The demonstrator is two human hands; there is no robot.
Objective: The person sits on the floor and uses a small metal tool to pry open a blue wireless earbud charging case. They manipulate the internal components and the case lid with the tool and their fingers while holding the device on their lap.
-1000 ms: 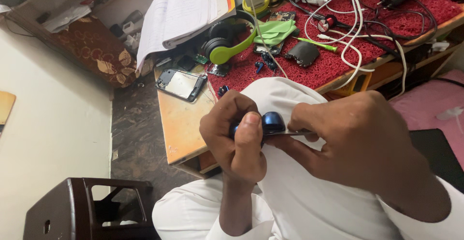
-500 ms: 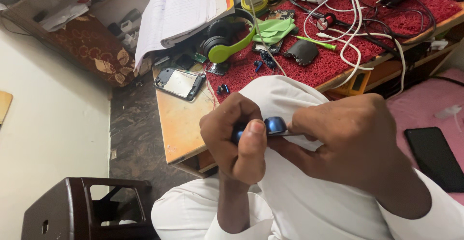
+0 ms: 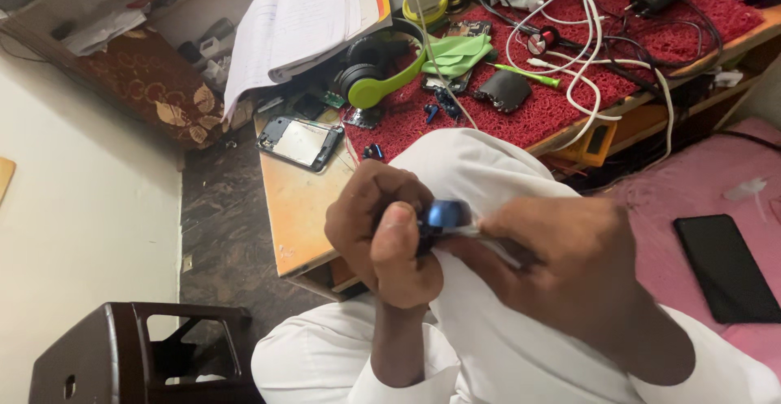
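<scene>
The person sits low, knees up in white cloth, and both hands meet above the raised knee. The left hand (image 3: 386, 233) is closed like a fist around a small dark blue object (image 3: 446, 215), round and shiny; the thumb presses on its side and only the top of it shows. The right hand (image 3: 561, 262) comes from the other side, its fingers (image 3: 488, 229) pinched together on a thin light-coloured tool or part that touches the blue object. What exactly this thin piece is, I cannot tell, because the hand is a little blurred.

Behind the hands is the wooden desk (image 3: 297, 209), with a red mat (image 3: 521, 119) on it. On the mat lie green headphones (image 3: 378, 74), a green cloth (image 3: 455, 52), a small black case (image 3: 503, 91) and many white cables (image 3: 569, 38). An opened phone (image 3: 299, 142) lies on the bare wood beside the mat, and an open notebook (image 3: 301, 21) is behind it. A black phone (image 3: 726, 267) rests on the pink bed at the right. A dark stool (image 3: 122, 355) stands on the floor at the lower left.
</scene>
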